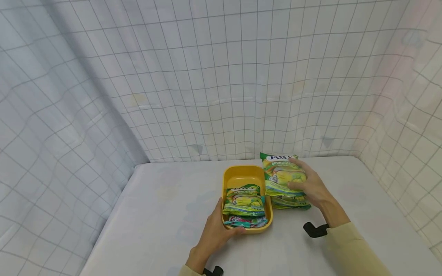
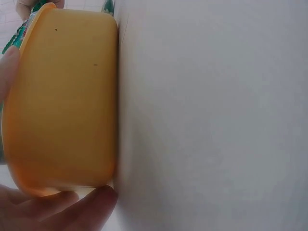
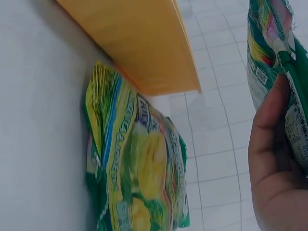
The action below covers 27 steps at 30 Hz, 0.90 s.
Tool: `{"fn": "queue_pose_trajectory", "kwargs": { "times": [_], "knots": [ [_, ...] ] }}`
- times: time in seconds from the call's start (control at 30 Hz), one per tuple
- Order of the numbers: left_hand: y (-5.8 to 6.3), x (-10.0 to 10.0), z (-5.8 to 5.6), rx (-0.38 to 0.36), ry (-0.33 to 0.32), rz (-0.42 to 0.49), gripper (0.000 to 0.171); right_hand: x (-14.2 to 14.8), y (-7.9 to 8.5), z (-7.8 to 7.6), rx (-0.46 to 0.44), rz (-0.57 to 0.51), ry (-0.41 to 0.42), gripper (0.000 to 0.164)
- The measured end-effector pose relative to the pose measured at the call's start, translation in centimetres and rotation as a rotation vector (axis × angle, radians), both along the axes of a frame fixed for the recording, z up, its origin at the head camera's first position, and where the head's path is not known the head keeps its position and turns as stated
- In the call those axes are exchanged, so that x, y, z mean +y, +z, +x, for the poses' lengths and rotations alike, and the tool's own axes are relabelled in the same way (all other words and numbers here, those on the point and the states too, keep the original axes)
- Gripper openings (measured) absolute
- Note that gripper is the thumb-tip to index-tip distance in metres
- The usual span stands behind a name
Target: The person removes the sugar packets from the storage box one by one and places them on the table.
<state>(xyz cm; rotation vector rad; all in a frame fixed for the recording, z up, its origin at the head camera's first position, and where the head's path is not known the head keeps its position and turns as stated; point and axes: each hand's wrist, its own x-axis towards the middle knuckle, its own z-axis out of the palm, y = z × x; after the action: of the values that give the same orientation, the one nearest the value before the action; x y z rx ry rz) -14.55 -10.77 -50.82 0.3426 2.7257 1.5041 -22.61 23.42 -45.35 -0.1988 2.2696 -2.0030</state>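
Observation:
My left hand (image 1: 214, 230) grips the near left corner of a yellow plastic container (image 1: 243, 170), thumb along the front and fingers along the left side. In it lie a green-and-yellow candy bag (image 1: 244, 201) and, nearer me, a teal-and-red candy bag (image 1: 246, 221). To the right, my right hand (image 1: 312, 188) holds another green-and-yellow candy bag (image 1: 281, 172), lettered "FOX'S", raised beside the container's right rim. Below it a similar candy bag (image 3: 139, 159) rests on the table next to the container. In the right wrist view, the thumb presses against the held bag's back (image 3: 296, 96).
A white table (image 1: 165, 214) spreads out around the container. Grid-patterned white curtains (image 1: 241, 96) hang behind it and on both sides. The container's far end shows its bare yellow floor.

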Motion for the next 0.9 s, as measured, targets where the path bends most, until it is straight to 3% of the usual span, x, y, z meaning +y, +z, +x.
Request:
{"fn": "queue_pose_trajectory", "kwargs": {
  "times": [0.13,0.37,0.6,0.9],
  "knots": [
    [0.0,0.1,0.0,-0.02,0.008,0.0,0.128,0.9,-0.2,0.1,-0.029,-0.04,-0.006,0.095],
    [0.0,0.1,0.0,-0.018,0.011,-0.007,0.128,2.2,-0.5,0.3,-0.003,-0.02,-0.017,0.095],
    [0.0,0.1,-0.1,-0.031,0.021,-0.009,0.129,3.2,-0.7,0.5,-0.026,-0.091,-0.012,0.096],
    [0.0,0.1,-0.1,-0.031,0.023,-0.012,0.129,4.9,-0.7,0.9,-0.029,-0.072,-0.034,0.095]
  ]
}}
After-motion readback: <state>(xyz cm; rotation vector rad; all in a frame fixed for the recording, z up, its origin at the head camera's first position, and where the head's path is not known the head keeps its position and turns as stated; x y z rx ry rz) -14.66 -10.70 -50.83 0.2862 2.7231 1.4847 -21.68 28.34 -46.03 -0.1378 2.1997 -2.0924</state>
